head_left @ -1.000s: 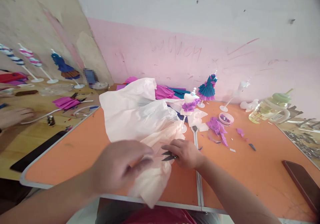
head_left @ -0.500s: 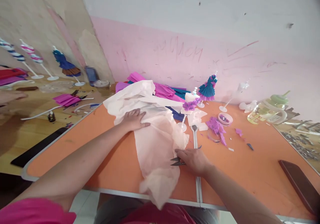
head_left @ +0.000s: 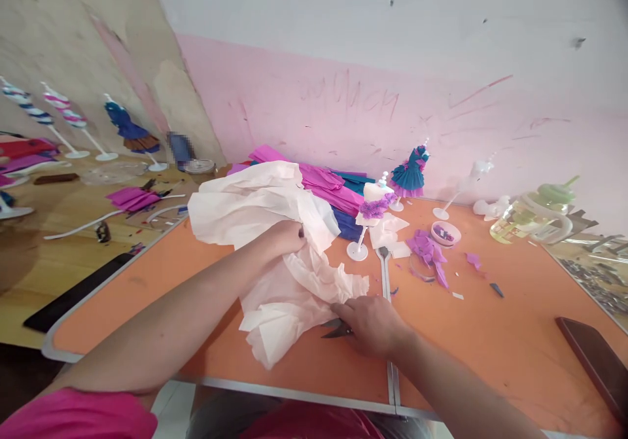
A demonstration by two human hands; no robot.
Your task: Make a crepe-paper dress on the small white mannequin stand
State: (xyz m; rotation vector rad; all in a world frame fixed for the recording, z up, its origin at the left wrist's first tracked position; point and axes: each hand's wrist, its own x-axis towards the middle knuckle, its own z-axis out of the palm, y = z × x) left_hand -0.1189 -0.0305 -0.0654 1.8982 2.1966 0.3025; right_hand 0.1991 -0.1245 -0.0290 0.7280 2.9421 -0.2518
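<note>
A large crumpled sheet of cream crepe paper (head_left: 240, 203) spreads over the orange table in front of me. My left hand (head_left: 289, 237) is closed on its middle, the fingers curled in and partly hidden, bunching the sheet. In my right hand (head_left: 370, 321) are small dark scissors (head_left: 337, 329), blades pointing left, beside the paper's lower right edge. The thumb and forefinger of that hand touch the paper. Just beyond stands a small white dress-form figure (head_left: 375, 193) with a purple ruffled band round it.
Pink and blue folded crepe paper (head_left: 333, 187) lies behind the sheet. Purple scraps (head_left: 426, 249), a small pink bowl (head_left: 445, 233), a bottle of yellowish liquid (head_left: 520, 220) and a phone (head_left: 591, 360) are on the right. More dressed figures (head_left: 132, 128) stand at the left.
My left hand has gone from lying flat on the paper to gripping it, further right. The sheet's near end has drawn up from the table's front edge and bunched. The scissors moved slightly left.
</note>
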